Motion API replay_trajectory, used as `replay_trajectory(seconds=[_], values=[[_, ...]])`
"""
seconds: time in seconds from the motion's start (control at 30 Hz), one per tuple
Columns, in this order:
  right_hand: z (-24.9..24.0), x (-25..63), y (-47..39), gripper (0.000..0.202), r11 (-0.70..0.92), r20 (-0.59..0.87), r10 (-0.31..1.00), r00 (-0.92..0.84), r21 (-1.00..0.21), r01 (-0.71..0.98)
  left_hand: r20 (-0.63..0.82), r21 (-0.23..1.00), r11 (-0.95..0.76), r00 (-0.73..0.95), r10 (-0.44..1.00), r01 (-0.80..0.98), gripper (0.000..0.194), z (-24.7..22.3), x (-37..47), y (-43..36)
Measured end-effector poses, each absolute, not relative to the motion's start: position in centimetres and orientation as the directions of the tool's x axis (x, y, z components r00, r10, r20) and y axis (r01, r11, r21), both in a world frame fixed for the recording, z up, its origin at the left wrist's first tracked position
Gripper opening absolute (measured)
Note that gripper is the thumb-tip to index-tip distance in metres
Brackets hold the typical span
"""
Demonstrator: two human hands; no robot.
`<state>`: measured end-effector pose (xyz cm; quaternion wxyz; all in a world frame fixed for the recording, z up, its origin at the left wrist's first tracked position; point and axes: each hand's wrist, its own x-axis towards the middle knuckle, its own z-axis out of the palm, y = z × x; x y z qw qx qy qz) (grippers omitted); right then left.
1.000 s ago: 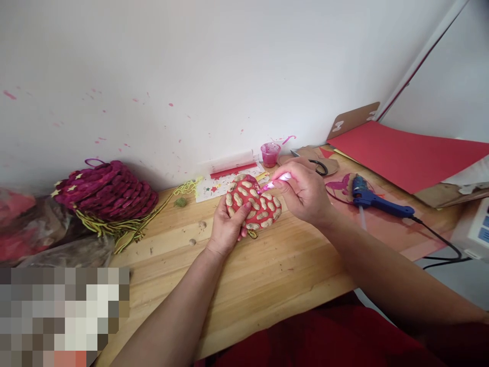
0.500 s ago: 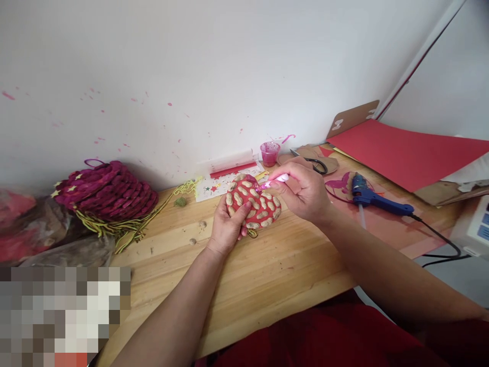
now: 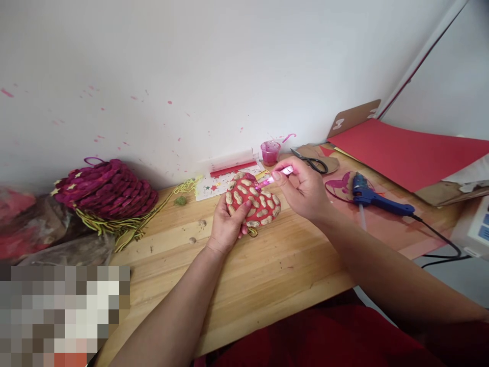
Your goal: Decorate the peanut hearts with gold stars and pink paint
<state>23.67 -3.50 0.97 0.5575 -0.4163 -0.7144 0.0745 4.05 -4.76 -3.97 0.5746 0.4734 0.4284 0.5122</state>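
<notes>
Brush at heart edge

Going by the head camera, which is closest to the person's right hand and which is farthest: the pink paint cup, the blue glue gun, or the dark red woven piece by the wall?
From the right hand:
1. Pink paint cup, just beyond the hand, against the wall.
2. Blue glue gun, to the hand's right on the table; fairly close to the cup's distance, but a little farther.
3. Dark red woven piece, far left, clearly farthest.

Premises: a home craft corner. A light wooden worktable stands against a paint-spattered white wall; a blue hot-glue gun, black-handled scissors and red card sheets lie at the table's right end.
</notes>
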Motion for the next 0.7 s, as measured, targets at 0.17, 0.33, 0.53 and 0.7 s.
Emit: replay_trajectory(seconds=[0.17, 0.33, 0.53, 0.7], values=[[0.80, 23.56, -3.64, 0.012, 0.610, 0.702, 0.712, -0.007, -0.613, 0.502, -0.019, 0.981, 0.038, 0.101, 0.995, -0.193, 0.052, -3.75, 4.10, -4.81], [0.57, 23.35, -3.58, 0.020, 0.601, 0.674, 0.739, 0.021, -0.672, 0.433, -0.022, 0.979, 0.044, 0.109, 0.994, -0.201, 0.052, -3.87, 4.02, -4.84], [0.40, 23.31, -3.34, 0.014, 0.603, 0.700, 0.714, 0.022, -0.630, 0.489, -0.017, 0.972, 0.042, 0.111, 0.994, -0.231, 0.050, -3.95, 4.03, -4.82], [0.77, 23.67, -3.62, 0.010, 0.662, 0.769, 0.628, -0.123, -0.444, 0.603, -0.019, 0.960, 0.045, 0.095, 0.995, -0.276, 0.050, -3.92, 3.94, -4.69]])
